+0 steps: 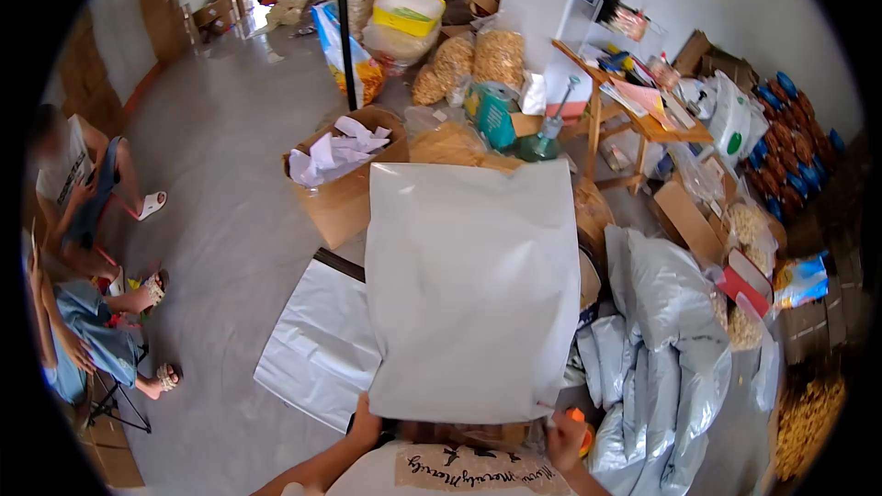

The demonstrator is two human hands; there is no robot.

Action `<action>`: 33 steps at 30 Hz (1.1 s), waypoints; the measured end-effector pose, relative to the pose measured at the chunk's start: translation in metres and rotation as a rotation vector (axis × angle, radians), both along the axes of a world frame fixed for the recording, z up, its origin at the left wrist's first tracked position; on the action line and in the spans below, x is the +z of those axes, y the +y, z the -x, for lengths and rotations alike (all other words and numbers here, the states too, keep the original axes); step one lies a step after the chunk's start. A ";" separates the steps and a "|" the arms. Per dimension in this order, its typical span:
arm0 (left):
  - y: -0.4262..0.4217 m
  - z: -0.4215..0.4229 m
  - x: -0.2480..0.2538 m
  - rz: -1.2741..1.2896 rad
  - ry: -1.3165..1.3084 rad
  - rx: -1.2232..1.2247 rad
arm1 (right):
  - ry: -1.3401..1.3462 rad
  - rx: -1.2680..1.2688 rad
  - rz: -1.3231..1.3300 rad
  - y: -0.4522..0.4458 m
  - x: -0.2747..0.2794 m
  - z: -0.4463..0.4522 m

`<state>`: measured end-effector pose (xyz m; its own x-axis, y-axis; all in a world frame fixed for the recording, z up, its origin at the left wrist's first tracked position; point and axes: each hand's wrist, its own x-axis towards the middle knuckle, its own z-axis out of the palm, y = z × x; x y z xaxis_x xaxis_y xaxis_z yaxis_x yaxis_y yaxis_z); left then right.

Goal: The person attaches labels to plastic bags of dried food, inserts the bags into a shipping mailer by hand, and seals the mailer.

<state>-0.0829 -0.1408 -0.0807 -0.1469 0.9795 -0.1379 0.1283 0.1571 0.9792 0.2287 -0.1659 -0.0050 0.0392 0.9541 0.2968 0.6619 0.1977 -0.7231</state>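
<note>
Both lower corners of a white bag (473, 294) we pinch, L hand (365, 420) & R hand (564, 439) curled nearly closed. Grey pkgs (657, 331) lie to our R.

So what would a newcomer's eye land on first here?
Probably the big pale bag filling the centre, its lower edge between the left hand and right hand. Next, the heap of stuffed grey bags at the lower right, and the bright yellow tub near the top, behind the open carton of crumpled paper.
</note>
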 end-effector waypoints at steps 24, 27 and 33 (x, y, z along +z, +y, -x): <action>0.079 -0.034 0.121 -0.115 -0.014 -0.038 | 0.383 -0.028 -0.080 0.070 0.030 0.036; 0.125 -0.024 0.168 -0.221 -0.157 -0.003 | 0.478 -0.309 -0.032 0.119 0.079 0.018; 0.126 0.007 0.221 -0.179 -0.508 -0.092 | 0.993 -0.133 -0.231 0.115 0.132 -0.022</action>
<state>-0.0898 -0.0144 0.1404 -0.0183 0.9998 0.0006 -0.3624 -0.0072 0.9320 0.2511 -0.0506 0.1271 0.4684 0.8478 0.2487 -0.1869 0.3702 -0.9099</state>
